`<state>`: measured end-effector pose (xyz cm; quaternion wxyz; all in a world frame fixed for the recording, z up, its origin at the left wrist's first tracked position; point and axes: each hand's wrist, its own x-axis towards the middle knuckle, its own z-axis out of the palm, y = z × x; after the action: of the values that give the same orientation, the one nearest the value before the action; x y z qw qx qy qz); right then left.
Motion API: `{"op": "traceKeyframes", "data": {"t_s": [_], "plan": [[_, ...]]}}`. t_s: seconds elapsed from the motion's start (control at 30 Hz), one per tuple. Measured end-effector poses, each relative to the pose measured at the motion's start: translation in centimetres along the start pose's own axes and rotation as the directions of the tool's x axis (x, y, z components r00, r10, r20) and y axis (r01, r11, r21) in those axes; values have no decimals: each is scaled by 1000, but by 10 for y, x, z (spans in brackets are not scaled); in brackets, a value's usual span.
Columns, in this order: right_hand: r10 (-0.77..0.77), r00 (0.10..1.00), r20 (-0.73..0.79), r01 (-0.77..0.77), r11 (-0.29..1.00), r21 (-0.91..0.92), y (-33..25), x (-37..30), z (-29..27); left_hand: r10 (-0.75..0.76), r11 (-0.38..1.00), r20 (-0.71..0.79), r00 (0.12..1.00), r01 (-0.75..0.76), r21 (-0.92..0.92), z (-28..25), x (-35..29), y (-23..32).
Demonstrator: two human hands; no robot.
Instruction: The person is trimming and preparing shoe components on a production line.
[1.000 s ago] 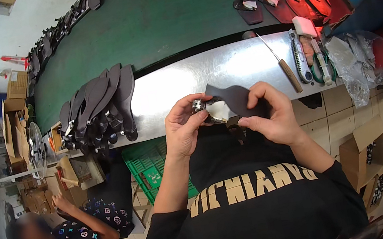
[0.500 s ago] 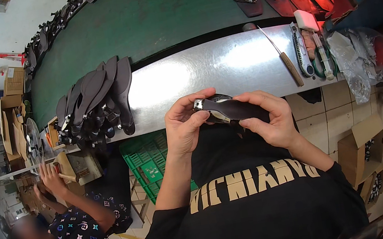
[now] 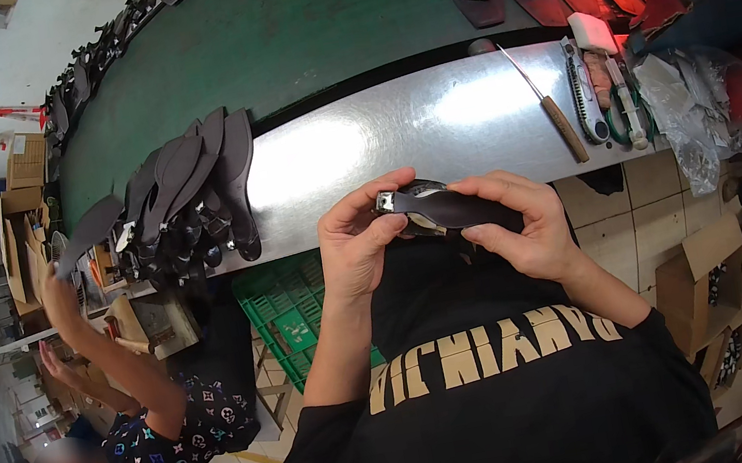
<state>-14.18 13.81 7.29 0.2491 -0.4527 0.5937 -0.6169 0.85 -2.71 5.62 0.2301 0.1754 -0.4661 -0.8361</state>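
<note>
I see left hand (image 3: 355, 244) and right hand (image 3: 527, 223) both gripping a dark strap (image 3: 446, 207) | strap held above lap, near metal bench (image 3: 396, 144) edge | soles (image 3: 189, 198) stacked left

We see an evenly lit indoor scene. Overhead light produces two broad glare patches on the steel bench edge (image 3: 432, 128), washing out its surface. A red glow tints the conveyor (image 3: 288, 29) at upper right. A bright lamp flares at the far left. Fisheye distortion bends straight edges (strongest near the rim), and a black vignette encloses the frame. The centre stays sharp.
</note>
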Motion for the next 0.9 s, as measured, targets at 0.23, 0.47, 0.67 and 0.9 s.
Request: {"op": "traceKeyframes", "data": {"t_s": [0.23,0.47,0.67,0.9], "plan": [[-47,999,26,50,989,-137,-7,2,-3,86,992,26,996,-88,87,1,-1,-2],[-137,989,49,145,962,-230,-13,7,-7,186,952,186,965,-223,207,-6,1,-3],[-186,977,104,211,917,-338,-12,5,-7,126,955,286,950,-195,225,-16,3,1],[-228,969,98,248,908,-338,-11,3,-6,164,924,320,933,-259,282,-16,2,3]]}}
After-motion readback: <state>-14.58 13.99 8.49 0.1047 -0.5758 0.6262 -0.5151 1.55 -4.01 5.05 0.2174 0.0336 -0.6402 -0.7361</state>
